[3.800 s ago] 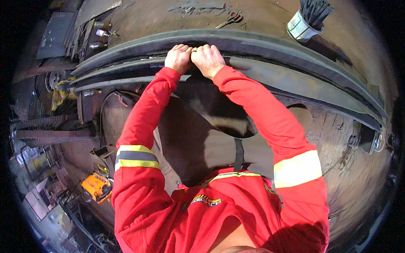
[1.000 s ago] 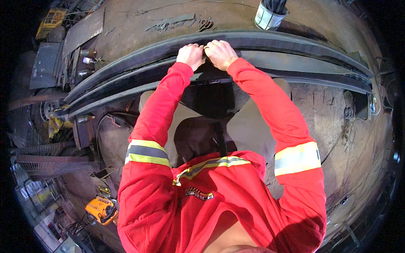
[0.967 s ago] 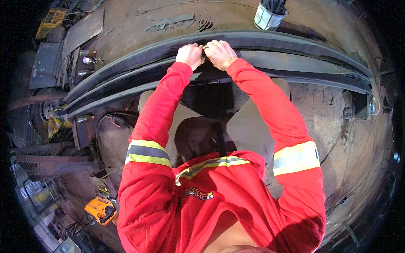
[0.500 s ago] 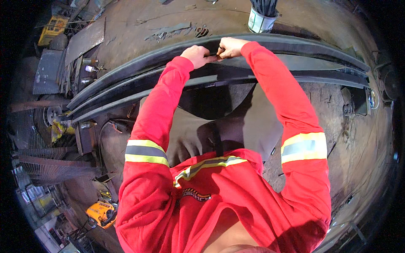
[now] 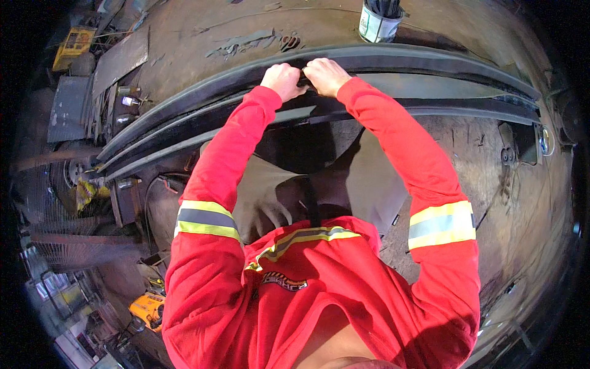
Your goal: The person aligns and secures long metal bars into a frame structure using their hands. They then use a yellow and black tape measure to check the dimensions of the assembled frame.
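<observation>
A long, dark, curved stack of metal bars point(image 5: 430, 67) runs across the workbench in front of me. My left hand point(image 5: 282, 80) and my right hand point(image 5: 326, 75) are fists side by side on its upper edge, knuckles almost touching. Both seem to pinch something small between them on the bar's edge; what it is stays hidden under the fingers. My sleeves are red with reflective bands.
A white can point(image 5: 379, 18) holding dark rods stands just beyond the bars. Metal plates and parts point(image 5: 117, 61) lie at the far left. A yellow power tool point(image 5: 147, 310) lies on the floor at lower left. The dirty workbench top point(image 5: 522, 203) extends right.
My hands have stayed together on the bar's upper edge throughout, shifting a little along it. The view has tilted, so bars and can sit higher in the picture.
</observation>
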### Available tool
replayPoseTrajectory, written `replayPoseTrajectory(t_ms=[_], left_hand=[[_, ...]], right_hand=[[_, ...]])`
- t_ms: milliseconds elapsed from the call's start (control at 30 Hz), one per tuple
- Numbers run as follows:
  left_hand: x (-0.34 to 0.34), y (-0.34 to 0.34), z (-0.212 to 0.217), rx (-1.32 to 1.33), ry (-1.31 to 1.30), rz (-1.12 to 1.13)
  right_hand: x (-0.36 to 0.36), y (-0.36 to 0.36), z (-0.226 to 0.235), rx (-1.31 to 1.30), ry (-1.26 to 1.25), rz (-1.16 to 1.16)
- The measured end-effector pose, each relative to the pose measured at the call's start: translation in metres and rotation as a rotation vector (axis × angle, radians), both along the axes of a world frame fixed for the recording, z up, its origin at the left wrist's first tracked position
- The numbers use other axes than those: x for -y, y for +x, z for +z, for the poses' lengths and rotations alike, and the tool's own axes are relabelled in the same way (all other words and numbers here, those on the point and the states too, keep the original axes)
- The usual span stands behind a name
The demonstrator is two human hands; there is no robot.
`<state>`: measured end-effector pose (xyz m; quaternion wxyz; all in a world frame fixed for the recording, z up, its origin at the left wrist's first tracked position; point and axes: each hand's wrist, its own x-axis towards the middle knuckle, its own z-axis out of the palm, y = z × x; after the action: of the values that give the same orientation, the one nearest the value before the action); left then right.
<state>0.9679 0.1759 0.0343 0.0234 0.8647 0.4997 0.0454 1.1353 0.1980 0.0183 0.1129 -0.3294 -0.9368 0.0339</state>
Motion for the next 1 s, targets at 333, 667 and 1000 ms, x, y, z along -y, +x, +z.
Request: replayPoseTrajectory(t_ms=[333,667,1000], left_hand=[[0.009,0.005,-0.029,-0.039,0.19,0.087],[0.003,-0.009,-0.015,0.15,-0.056,0.062],[-0.007,0.026,0.01,0.322,-0.308,0.04]], right_hand=[[0.011,0.001,-0.026,-0.185,0.198,-0.064],[-0.022,0.054,0.027,-0.159,-0.727,-0.067],[-0.043,0.066,0.035,0.104,-0.799,-0.015]])
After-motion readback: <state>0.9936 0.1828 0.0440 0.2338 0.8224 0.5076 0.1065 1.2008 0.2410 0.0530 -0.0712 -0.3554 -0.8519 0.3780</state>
